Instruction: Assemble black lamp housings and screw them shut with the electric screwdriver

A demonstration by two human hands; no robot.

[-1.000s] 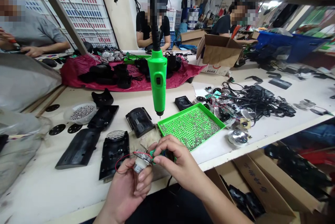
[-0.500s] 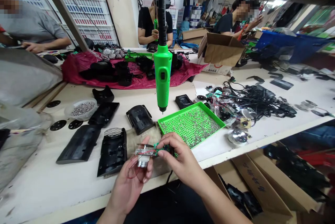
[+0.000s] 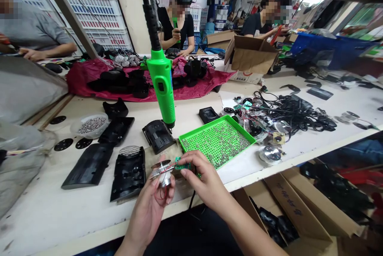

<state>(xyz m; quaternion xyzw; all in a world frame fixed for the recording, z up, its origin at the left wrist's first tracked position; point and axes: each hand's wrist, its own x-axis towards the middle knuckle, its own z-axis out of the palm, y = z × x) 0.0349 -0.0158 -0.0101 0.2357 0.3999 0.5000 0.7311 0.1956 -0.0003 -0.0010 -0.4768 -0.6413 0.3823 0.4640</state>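
Observation:
My left hand (image 3: 152, 204) is closed around a small motor (image 3: 165, 179) with a dark disc on top, a clear plate and thin red wires. Between the thumb and fingers of my right hand (image 3: 202, 172) is a small green circuit board (image 3: 182, 163), close beside the motor. Both hands are just above the table's front edge. To their left lies a black plastic housing half (image 3: 128, 176) with its ribbed inside facing up and a round mesh at its top. A second black housing piece (image 3: 158, 135) lies behind the hands.
A green electric screwdriver (image 3: 161, 88) hangs above the table, tilted. The green tray (image 3: 217, 160) holds many screws; a white bowl (image 3: 76, 128) holds more. Tangled cables (image 3: 299, 116) and motors lie right. Cardboard boxes (image 3: 287, 196) stand below the edge. Co-workers sit across the table.
The hanging screwdriver has swung left and tilted. The motor has tipped in my left hand, and more of the green circuit board shows in my right fingers.

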